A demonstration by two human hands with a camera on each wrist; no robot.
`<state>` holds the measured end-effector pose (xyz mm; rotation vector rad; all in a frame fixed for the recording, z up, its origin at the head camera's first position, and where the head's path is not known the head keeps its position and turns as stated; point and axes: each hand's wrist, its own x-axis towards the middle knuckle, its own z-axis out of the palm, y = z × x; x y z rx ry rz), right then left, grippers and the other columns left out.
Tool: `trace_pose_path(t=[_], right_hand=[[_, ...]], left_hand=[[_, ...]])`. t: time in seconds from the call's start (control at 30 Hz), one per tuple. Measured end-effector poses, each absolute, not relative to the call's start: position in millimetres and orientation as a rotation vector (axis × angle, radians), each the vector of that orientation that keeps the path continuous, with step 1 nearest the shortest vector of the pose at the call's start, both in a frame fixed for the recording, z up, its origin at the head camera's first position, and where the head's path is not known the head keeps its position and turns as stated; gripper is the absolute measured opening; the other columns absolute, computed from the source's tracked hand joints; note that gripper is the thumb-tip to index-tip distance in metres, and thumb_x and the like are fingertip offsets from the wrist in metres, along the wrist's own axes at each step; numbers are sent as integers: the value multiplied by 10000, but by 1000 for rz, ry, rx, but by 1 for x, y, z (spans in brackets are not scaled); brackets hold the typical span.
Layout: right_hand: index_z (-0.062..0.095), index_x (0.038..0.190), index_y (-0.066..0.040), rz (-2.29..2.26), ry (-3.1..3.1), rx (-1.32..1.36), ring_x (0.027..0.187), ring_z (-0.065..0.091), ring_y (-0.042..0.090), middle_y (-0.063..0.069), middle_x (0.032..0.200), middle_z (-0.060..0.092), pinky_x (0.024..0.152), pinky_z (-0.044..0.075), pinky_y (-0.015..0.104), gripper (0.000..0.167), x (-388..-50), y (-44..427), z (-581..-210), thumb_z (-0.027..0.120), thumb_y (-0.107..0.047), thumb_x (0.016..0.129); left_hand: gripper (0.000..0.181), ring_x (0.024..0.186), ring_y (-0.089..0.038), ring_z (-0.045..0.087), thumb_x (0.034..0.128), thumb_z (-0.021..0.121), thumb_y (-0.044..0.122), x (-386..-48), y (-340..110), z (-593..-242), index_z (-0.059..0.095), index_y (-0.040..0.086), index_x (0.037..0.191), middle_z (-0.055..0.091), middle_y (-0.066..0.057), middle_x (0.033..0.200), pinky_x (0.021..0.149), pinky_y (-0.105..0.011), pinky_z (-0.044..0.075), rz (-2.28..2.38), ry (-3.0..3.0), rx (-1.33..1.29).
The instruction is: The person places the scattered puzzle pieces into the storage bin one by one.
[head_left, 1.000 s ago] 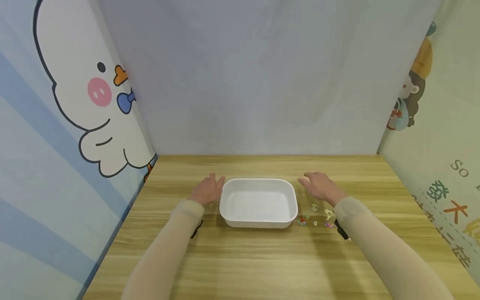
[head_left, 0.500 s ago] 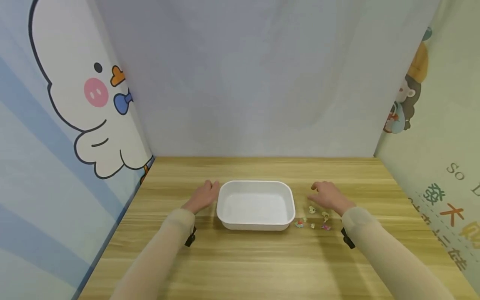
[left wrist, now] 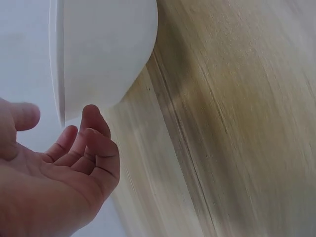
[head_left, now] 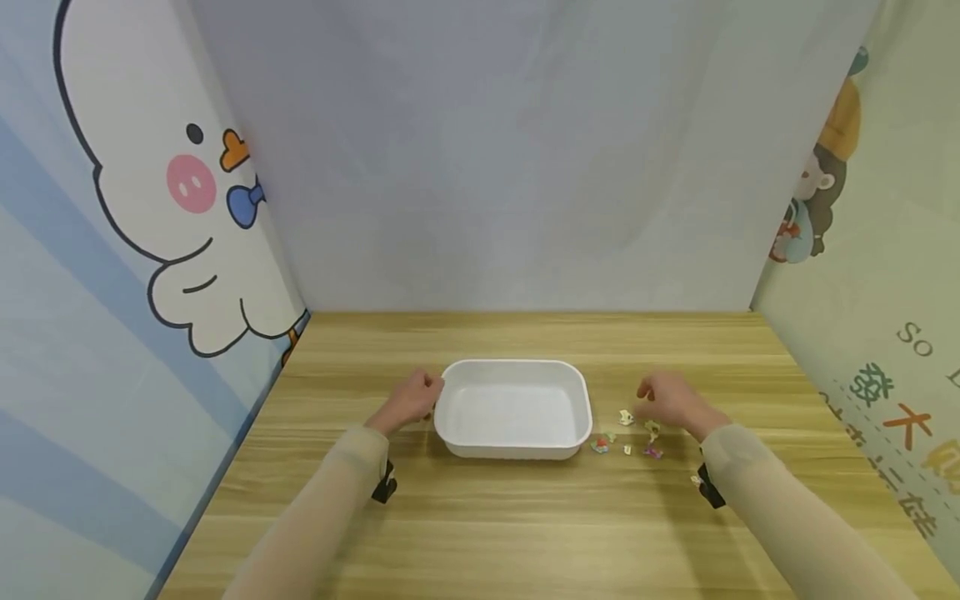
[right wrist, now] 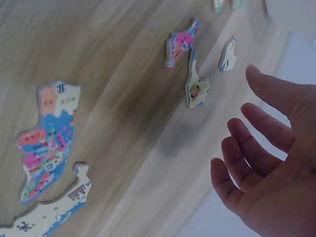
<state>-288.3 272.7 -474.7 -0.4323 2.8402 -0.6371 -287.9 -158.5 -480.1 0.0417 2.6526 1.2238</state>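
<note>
A white rectangular tray [head_left: 517, 412] lies on the wooden table, and its side [left wrist: 98, 49] shows in the left wrist view. Beside its left end is my left hand [head_left: 408, 402], fingers loosely bent and holding nothing; whether it touches the rim I cannot tell. My right hand [head_left: 675, 402] hovers over the table right of the tray, fingers loosely bent, empty. Several small flat printed pieces lie near it, among them a cream one [head_left: 626, 417] and a pink one [head_left: 653, 452]. The right wrist view shows a larger multicoloured piece [right wrist: 52, 143] and a long cream one [right wrist: 61, 205].
The wooden table [head_left: 465, 533] meets a pale grey backdrop [head_left: 487, 167] at its far edge. A printed white bird [head_left: 172, 200] covers the left wall, and the right wall [head_left: 862, 275] carries drawings and lettering. Both wrists wear dark bands.
My right hand has moved right and nearer to me, away from the tray. My left hand has lowered slightly, and the fingers of both hands look more bent. The tray and pieces lie as before.
</note>
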Motion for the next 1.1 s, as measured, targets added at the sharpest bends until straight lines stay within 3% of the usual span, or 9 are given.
trace_pose_path(t=[0.17, 0.37, 0.63, 1.1], right_hand=[[586, 1039, 110, -690, 2789, -451, 840, 600, 339, 197, 924, 623, 732, 502, 459, 375, -285, 271, -481, 746, -128, 797], [602, 983, 72, -723, 2751, -422, 845, 585, 301, 135, 916, 616, 759, 491, 456, 359, -285, 265, -489, 771, -175, 784], [574, 987, 83, -725, 2749, -384, 842, 566, 290, 145, 931, 593, 757, 489, 460, 413, -285, 258, -491, 771, -218, 784], [582, 944, 56, -642, 2782, -391, 783, 562, 259, 119, 869, 587, 720, 494, 427, 293, -294, 254, -498, 735, -139, 787]], left_hand=[[328, 569, -197, 523, 1004, 448, 287, -286, -158, -483, 591, 1, 931, 559, -84, 699, 488, -268, 390, 1145, 2660, 76], [279, 587, -187, 483, 1010, 388, 257, -281, -157, -484, 522, 13, 1010, 535, -98, 730, 522, -296, 397, 1156, 2612, 77], [222, 581, -188, 484, 988, 389, 197, -282, -158, -489, 514, 14, 998, 542, -104, 740, 516, -309, 401, 1137, 2632, 59], [183, 634, -200, 466, 993, 371, 199, -282, -156, -503, 466, 52, 940, 504, -88, 761, 549, -298, 382, 1221, 2652, 69]])
